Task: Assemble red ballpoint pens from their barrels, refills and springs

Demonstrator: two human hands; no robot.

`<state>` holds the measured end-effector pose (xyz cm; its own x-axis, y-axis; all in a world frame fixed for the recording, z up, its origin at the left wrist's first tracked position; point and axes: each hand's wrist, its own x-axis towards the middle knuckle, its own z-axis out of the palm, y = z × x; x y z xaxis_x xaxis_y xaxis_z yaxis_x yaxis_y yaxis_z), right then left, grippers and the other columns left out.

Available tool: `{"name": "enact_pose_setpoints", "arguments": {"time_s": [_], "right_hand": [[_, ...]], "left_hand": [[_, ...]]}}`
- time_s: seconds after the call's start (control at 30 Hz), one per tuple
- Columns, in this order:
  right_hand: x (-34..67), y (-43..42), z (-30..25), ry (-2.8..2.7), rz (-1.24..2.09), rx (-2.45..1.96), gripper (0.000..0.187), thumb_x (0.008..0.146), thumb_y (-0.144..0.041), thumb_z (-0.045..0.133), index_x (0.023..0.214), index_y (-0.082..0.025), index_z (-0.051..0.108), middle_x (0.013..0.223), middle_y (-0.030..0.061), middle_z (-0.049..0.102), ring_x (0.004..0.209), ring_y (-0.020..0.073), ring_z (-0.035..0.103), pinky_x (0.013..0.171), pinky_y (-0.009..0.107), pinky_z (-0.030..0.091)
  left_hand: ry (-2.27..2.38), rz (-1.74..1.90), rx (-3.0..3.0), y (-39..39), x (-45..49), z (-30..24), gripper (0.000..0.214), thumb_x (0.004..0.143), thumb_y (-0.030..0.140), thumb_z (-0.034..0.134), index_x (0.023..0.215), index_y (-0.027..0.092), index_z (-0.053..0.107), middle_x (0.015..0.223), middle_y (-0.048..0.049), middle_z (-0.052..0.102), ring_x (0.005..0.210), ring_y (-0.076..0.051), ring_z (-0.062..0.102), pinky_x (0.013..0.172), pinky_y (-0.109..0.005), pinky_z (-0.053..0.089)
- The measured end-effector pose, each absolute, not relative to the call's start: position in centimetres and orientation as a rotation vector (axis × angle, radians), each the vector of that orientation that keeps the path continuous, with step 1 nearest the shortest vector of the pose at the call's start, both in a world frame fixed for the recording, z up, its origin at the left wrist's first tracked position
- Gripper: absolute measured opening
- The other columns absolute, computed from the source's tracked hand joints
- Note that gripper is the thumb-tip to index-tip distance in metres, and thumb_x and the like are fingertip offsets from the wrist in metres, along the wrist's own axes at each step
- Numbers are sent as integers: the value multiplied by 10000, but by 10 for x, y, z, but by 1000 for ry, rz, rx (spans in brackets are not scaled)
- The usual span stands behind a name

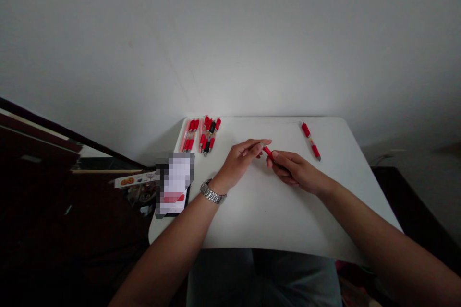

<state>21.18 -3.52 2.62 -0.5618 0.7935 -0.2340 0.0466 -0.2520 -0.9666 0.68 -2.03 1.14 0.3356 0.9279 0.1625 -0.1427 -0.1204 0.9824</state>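
Note:
Both my hands meet over the middle of a small white table [273,216]. My right hand [293,170] is closed around a red pen [267,151], whose tip sticks out toward the left. My left hand [242,156], with a metal watch on its wrist, pinches that protruding end with its fingertips. A heap of several red pens [201,135] lies at the table's back left corner. One single red pen [311,141] lies apart at the back right.
A blurred-out flat object [175,182] rests on the table's left edge. Dark furniture and clutter stand to the left. A plain white wall rises behind the table. My legs show below the front edge.

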Motion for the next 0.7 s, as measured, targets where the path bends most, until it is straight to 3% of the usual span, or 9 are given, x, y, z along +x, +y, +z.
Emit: {"name": "enact_pose_setpoints", "arguments": {"time_s": [0.1,0.23,0.5,0.7], "right_hand": [[211,-36,29,-1284,2108,-976,400,997,-601,490,898,-216,535,579,-112,265,414,60,132,349,194,112],[207,-39,31,-1245,2112,-960,398,997,-595,509,873,-217,516,573,-115,261,413,56,137,344,187,114],[199,-42,27,-1507,1723,-1027,435,1002,-633,471,862,-223,499,613,-89,306,473,79,216,410,229,198],[199,-39,23,-1870,1101,-1172,388,1035,-558,444,915,-213,575,720,-15,532,607,124,464,574,267,373]], "left_hand": [[718,1058,1342,-22,9,12,418,1007,492,562,1289,227,720,921,-62,709,881,-173,617,895,-329,476],[693,1105,1323,-23,12,12,368,996,495,581,1165,223,762,981,-70,695,902,-174,600,905,-320,466],[734,1206,1300,-23,16,12,341,977,500,610,1064,211,768,1067,-79,690,942,-174,606,902,-304,485],[777,1210,1224,-21,18,6,338,968,471,639,1123,206,777,1020,-79,737,931,-170,651,923,-327,515]]}}
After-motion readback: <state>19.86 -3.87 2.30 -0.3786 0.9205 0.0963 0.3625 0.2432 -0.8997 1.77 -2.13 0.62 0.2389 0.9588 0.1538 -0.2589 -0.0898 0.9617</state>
